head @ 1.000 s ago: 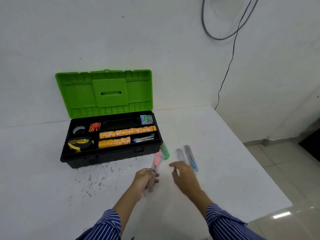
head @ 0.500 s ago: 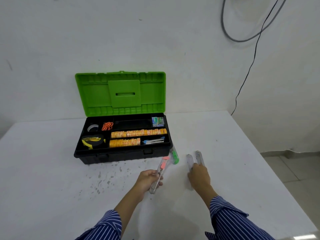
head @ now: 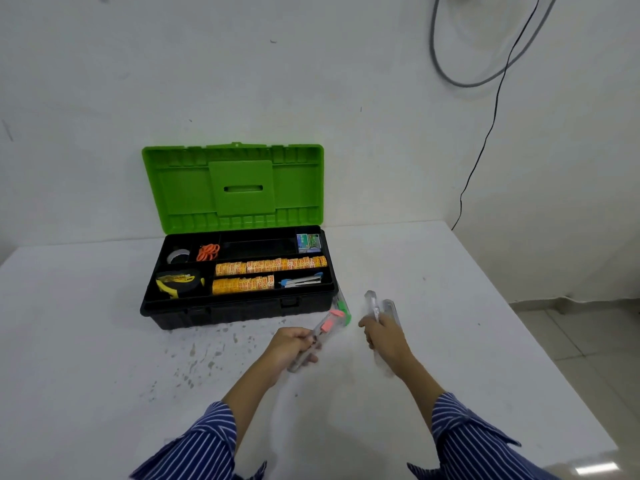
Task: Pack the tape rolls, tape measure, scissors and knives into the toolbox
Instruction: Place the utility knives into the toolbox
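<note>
Since a second ago our right hand (head: 384, 337) has closed on one clear knife (head: 373, 306) and seems to be lifting it off the table (head: 104, 358), its far end raised; blur hides whether the second knife (head: 391, 308) came too.

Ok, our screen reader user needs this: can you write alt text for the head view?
A person's left hand grips a clear knife with a pink slider and the right hand grips another clear knife above a white table, before an open green-lidded toolbox holding tape rolls and a tape measure.
</note>
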